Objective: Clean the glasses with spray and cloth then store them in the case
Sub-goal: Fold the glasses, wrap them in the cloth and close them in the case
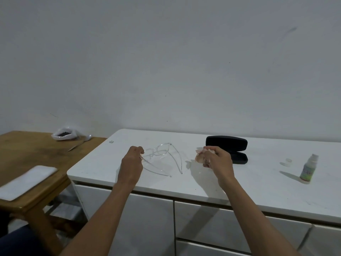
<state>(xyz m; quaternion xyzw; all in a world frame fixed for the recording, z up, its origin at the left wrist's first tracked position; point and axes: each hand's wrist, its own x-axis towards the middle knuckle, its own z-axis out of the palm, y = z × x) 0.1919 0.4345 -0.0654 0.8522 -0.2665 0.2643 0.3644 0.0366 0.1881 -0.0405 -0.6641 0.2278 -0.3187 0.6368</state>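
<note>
Clear-framed glasses (160, 151) are held at one temple by the pinched fingers of the left hand (132, 163) above a white cabinet top (239, 183), lenses turned toward the wall and both temples splayed open toward the viewer. A pale pink cloth (200, 157) is bunched in the closed right hand (216, 159). Just behind it lies a black case (227, 147), lid raised. Well to the right stands a small spray bottle (309, 169), its label apparently green but too blurred to be read.
</note>
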